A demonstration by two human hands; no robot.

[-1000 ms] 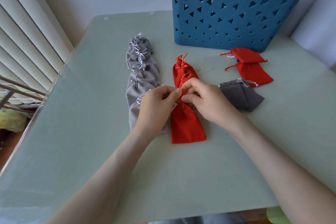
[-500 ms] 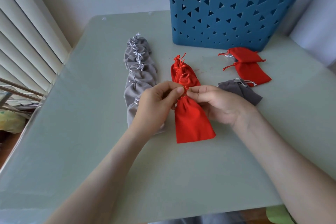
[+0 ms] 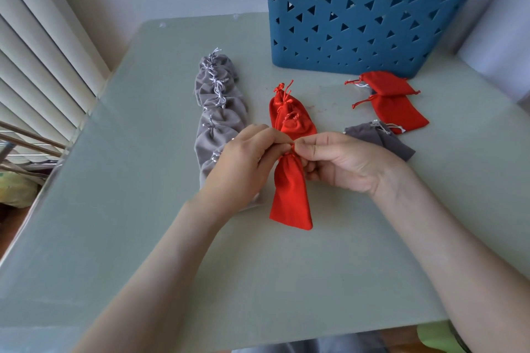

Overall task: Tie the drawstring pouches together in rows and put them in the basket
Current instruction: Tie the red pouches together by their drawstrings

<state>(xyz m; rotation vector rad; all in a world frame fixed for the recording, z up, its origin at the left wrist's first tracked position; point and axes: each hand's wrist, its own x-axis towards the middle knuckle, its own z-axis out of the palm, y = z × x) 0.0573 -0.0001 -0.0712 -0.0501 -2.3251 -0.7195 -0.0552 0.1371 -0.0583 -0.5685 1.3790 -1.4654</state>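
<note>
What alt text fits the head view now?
The left hand and right hand pinch the neck of a red pouch at the near end of a red row. A tied grey row lies beside it; loose pouches lie before a blue basket.

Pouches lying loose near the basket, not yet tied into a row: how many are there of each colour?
Red pouches: 2
Grey pouch: 1
Total: 3
Not counted: the held red pouch, pinched at its neck by the left hand and the right hand.
</note>
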